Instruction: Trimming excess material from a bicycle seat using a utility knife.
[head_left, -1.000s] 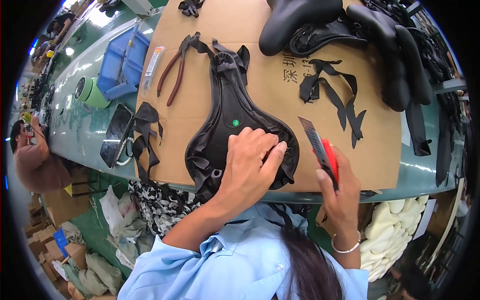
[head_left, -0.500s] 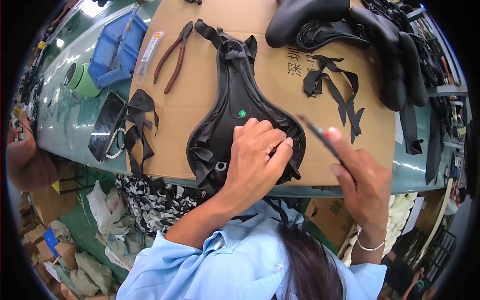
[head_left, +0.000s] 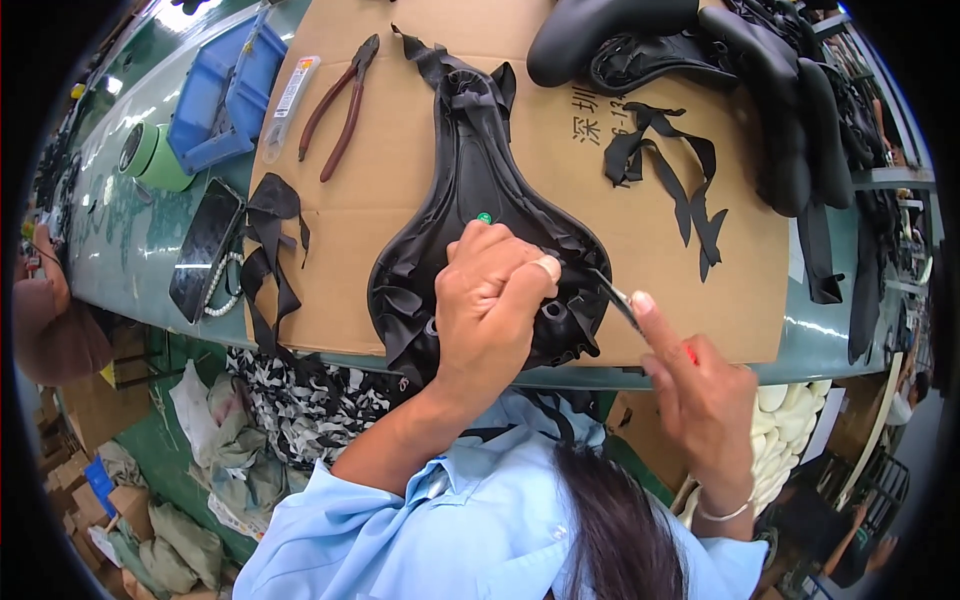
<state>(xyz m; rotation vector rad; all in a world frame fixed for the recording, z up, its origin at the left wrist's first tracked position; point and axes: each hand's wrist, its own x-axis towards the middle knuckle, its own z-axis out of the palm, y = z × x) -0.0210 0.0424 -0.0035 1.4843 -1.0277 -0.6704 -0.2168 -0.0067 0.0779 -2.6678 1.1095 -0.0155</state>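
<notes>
A black bicycle saddle lies underside up on the cardboard, its nose pointing away from me and its wide end near. Folded cover material runs along its rim. My left hand is closed over the wide end, thumb and fingers pinching the black cover edge; what exactly is between them is partly hidden. In my right hand is a slim, dark, thin-bladed tool with a bit of red showing at the grip. Its tip meets the saddle's right rim, close to my left thumb.
Red-handled cutting pliers and a clear slim package lie left of the saddle. Black fabric scraps lie nearby, others at the right. Beyond are a blue bin, green tape, a phone and more saddles.
My right hand has moved down and slightly left, bringing the tool's tip to the saddle's rim. The left hand has shifted slightly left, with its grip on the cover lifted a little.
</notes>
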